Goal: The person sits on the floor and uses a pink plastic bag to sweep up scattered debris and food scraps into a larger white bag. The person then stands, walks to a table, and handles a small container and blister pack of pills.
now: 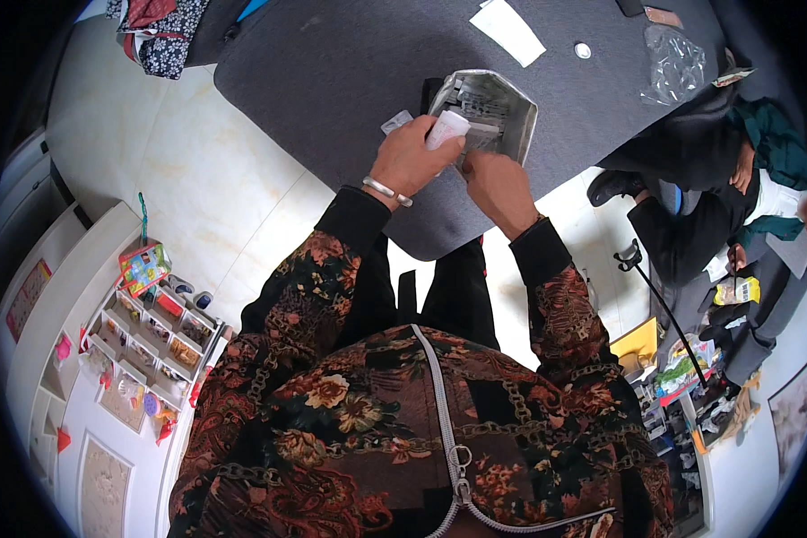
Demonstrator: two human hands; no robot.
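My left hand (411, 156), with a silver bangle at the wrist, is closed around a small white container (448, 128) that bears faint reddish print. Just to its right, my right hand (500, 187) rests at the near edge of an open, many-sided box (528, 128) with a silvery rim. Its fingertips are curled and partly hidden, so what they pinch, if anything, cannot be told. Several flat packets, some silvery, lie inside the box. A clear plastic piece (397, 122) shows beyond my left fingers. The box stands on a dark grey padded surface (350, 87).
A white paper (508, 31), a small round white lid (582, 50) and a crumpled clear plastic bag (674, 66) lie farther out on the grey surface. Another person (706, 181) sits at the right near a black walking stick (669, 316). White shelving (144, 336) stands at the left.
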